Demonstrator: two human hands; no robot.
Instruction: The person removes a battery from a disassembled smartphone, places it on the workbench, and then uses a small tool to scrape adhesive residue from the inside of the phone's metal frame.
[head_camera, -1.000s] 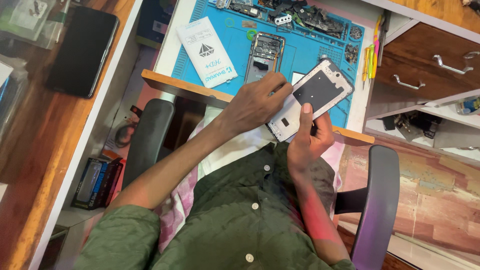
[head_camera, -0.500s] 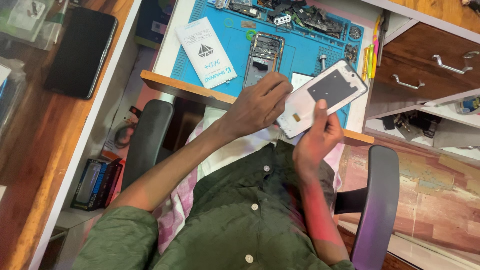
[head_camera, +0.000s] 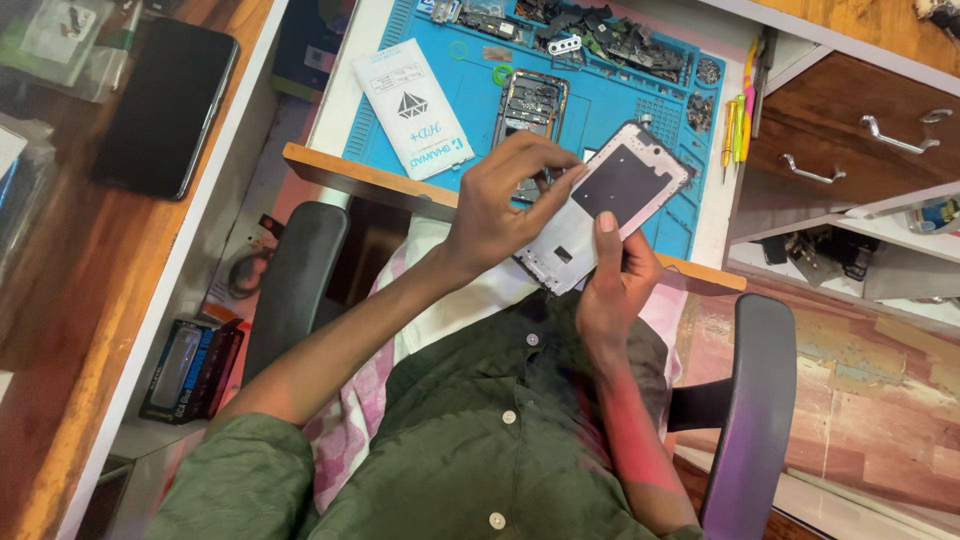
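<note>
So I've got the white phone frame (head_camera: 607, 205) up between both hands, tilted, just over the near edge of the blue work mat (head_camera: 600, 110), with the other opened phone (head_camera: 530, 110) lying flat a bit farther back on it. My right hand (head_camera: 612, 285) grips it from below with the thumb laid up its face. My left hand (head_camera: 500, 205) reaches in from the left, fingers curled over and pinching the frame's left edge.

Mat (head_camera: 610, 105): lying on the desk | opened phone (head_camera: 530, 110) resting mid-mat | white packet (head_camera: 412, 107) sitting at its left edge | loose parts (head_camera: 600, 40) crowding its far edge | we are holding the phone frame (head_camera: 605, 205) over its near edge | drawers (head_camera: 850, 140) standing right.
</note>
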